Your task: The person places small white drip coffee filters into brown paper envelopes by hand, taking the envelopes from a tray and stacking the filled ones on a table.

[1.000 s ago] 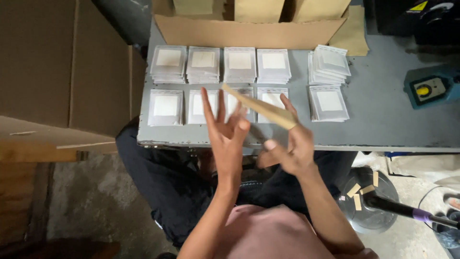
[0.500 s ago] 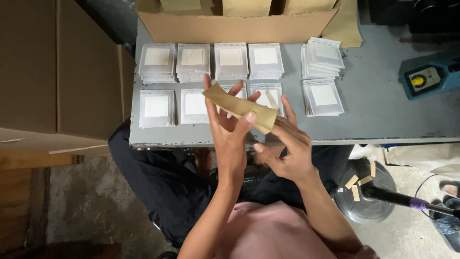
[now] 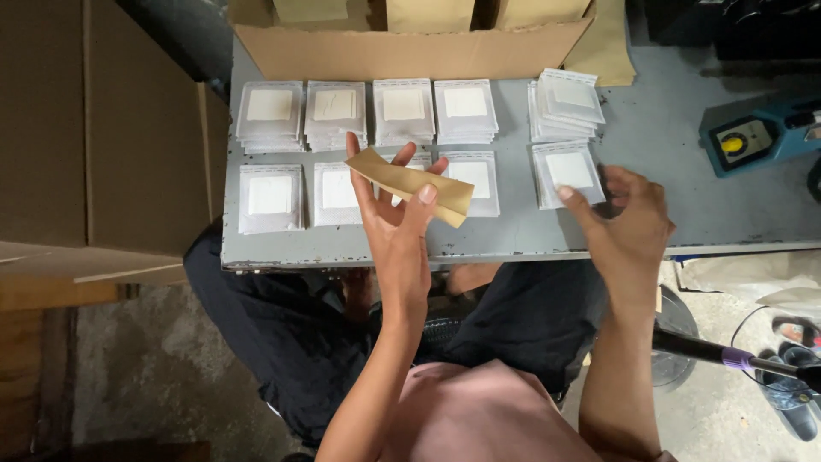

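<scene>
While left hand (image 3: 395,224) pinches brown pouch (image 3: 410,184), right hand (image 3: 629,224) touches white packets (image 3: 566,174).

Grey table (image 3: 684,205) up top, an open cardboard box (image 3: 410,51) at its far edge, a blue device (image 3: 753,137) to the right, big cardboard sheets (image 3: 103,128) left, rough concrete floor (image 3: 154,359) below.

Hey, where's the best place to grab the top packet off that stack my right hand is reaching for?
Probably by its near right edge, coming in from the right hand side. The top white packet lies flat on its stack, so a thumb can lift that exposed corner; bare grey table lies to the right.
</scene>
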